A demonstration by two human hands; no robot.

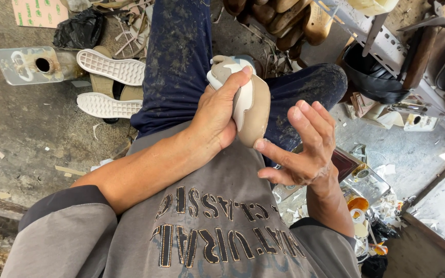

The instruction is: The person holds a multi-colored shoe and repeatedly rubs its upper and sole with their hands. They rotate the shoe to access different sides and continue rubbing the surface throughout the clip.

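- The concrete floor [37, 128] is grey, dusty and strewn with paper scraps.
- Two white shoe soles [110, 67] lie on it, tread up, one beyond the other, with tan uppers between them.
- A clear plastic block [32, 64] with a round hole lies just beside the farther sole.
- A black plastic bag [78, 30] lies crumpled behind the block.
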